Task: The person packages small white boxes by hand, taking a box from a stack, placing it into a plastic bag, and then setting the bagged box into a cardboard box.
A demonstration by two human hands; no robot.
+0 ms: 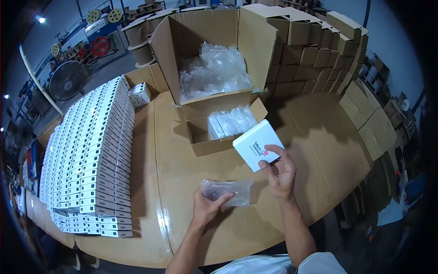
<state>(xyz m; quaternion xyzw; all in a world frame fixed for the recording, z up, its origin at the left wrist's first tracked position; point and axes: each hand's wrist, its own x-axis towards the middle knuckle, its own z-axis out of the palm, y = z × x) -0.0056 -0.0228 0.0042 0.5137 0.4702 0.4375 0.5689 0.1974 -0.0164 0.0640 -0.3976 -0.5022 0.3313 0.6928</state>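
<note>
My right hand [282,172] grips a flat white box [255,144] by its lower right corner, thumb on the face and fingers at the edge. The box is tilted and carries printed text and a red logo. Lower and to the left, my left hand [211,204] is closed on a clear plastic bag [239,192], which looks flat. Box and bag are apart. Just beyond them stands a small open carton [212,147], with several plastic-wrapped white packs [232,122] filling its middle and right; bare cardboard shows at its left end.
A large open carton [205,25] holding crumpled clear bags [214,68] stands behind the small one. Stacked white boxes [86,155] line the left of the cardboard-covered table [182,228]. Brown cartons [310,59] are piled at the back right. One short white stack [139,95] sits at back left.
</note>
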